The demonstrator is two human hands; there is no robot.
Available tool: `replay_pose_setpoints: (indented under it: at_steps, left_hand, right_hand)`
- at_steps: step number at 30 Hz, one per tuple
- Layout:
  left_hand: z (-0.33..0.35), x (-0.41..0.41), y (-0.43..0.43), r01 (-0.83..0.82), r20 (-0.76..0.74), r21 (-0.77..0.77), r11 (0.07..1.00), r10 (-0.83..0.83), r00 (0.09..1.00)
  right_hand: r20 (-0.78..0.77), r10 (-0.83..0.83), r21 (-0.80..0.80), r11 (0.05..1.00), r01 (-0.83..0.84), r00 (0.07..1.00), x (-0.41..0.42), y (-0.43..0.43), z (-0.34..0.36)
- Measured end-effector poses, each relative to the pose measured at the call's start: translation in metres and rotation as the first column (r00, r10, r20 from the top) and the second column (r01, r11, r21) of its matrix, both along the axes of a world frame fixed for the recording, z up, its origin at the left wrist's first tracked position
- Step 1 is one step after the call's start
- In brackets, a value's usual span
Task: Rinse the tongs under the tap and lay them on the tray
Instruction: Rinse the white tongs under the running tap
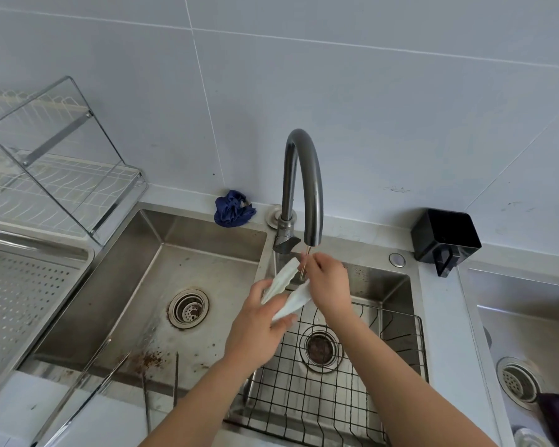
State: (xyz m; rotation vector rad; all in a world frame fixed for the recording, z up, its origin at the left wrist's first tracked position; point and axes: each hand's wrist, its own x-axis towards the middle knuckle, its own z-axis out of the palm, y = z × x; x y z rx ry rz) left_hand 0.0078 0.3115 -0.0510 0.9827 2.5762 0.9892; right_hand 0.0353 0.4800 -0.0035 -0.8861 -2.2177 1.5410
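Spreading in a V, the white tongs (284,279) are gripped at their joined end by the left hand (255,333); beyond that grip, one scalloped arm (the upper) is pinched near its tip by the right hand (329,285), just below the tap (313,204).

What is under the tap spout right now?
White tongs, held by the left hand and right hand over a black wire rack. The right hand covers part of them.
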Motion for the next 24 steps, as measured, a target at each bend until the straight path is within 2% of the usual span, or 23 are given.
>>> replay_pose_setpoints:
  at_steps: [1,2,3,4,5,6,8,9,12,15,17,18,20,21,22,23,24]
  left_hand:
    - [0.0,-0.001,0.002,-0.005,-0.003,0.011,1.0,0.005,1.0]
    - [0.002,-0.002,0.005,-0.011,0.01,0.027,1.0,0.011,1.0]
    - [0.003,-0.003,0.009,-0.019,0.036,0.049,0.999,0.017,0.999]
    - [0.006,-0.004,0.013,-0.028,0.069,0.071,0.997,0.024,0.997]
    - [0.007,-0.006,0.017,-0.039,0.102,0.085,0.996,0.03,0.994]
    - [0.009,-0.009,0.021,-0.048,0.128,0.088,0.995,0.036,0.991]
    - [0.011,-0.013,0.028,-0.061,0.178,0.063,0.996,0.049,0.983]
    - [0.013,-0.015,0.031,-0.071,0.212,0.047,0.996,0.059,0.975]
    - [0.017,-0.017,0.042,-0.079,0.324,0.041,0.996,0.062,0.944]
    - [0.018,-0.012,0.053,-0.123,0.461,0.137,0.983,0.046,0.886]
    - [0.018,-0.01,0.055,-0.313,0.661,0.247,0.917,0.077,0.746]
    - [0.019,-0.01,0.054,-0.415,0.751,0.285,0.864,0.068,0.657]
    - [0.021,-0.014,0.05,-0.543,0.859,0.338,0.769,-0.017,0.511]
    - [0.022,-0.015,0.048,-0.576,0.887,0.357,0.735,-0.073,0.456]
    - [0.023,-0.016,0.048,-0.597,0.903,0.372,0.711,-0.127,0.411]
    - [0.026,-0.016,0.048,-0.609,0.911,0.383,0.695,-0.173,0.375]
    - [0.028,-0.015,0.05,-0.619,0.916,0.385,0.684,-0.203,0.345]
  right_hand:
    - [-0.034,-0.057,-0.193,0.98,0.05,0.998,0.002,0.002,0.001]
    - [-0.072,-0.117,-0.427,0.901,0.075,0.991,0.003,0.003,0.002]
    - [-0.11,-0.164,-0.64,0.766,0.056,0.98,0.005,0.002,0.003]
    - [-0.14,-0.199,-0.767,0.641,0.021,0.97,0.006,0.0,0.004]
    - [-0.171,-0.224,-0.817,0.576,-0.011,0.959,0.007,-0.003,0.003]
    - [-0.216,-0.202,-0.798,0.6,-0.054,0.955,0.008,-0.007,0.003]
    - [-0.269,-0.049,-0.593,0.795,-0.125,0.962,0.009,-0.008,0.003]
    - [-0.269,0.032,-0.475,0.865,-0.162,0.963,0.008,-0.005,0.004]
    - [-0.203,0.089,-0.264,0.954,-0.142,0.975,0.004,0.003,0.013]
    - [-0.17,0.143,-0.132,0.977,-0.167,0.975,0.002,0.007,0.024]
    - [-0.177,0.166,-0.175,0.965,-0.197,0.97,0.007,0.011,0.029]
    - [-0.191,0.123,-0.167,0.974,-0.155,0.974,0.012,0.015,0.027]
    - [-0.165,-0.1,-0.038,0.995,0.095,0.981,0.026,0.02,0.021]
    - [-0.115,-0.212,0.036,0.975,0.218,0.97,0.033,0.02,0.016]
    - [-0.05,-0.269,0.039,0.962,0.271,0.962,0.039,0.018,0.01]
    - [0.025,-0.243,-0.057,0.968,0.244,0.97,0.045,0.012,0.006]
    - [0.076,-0.154,-0.234,0.958,0.168,0.985,0.05,0.004,0.002]
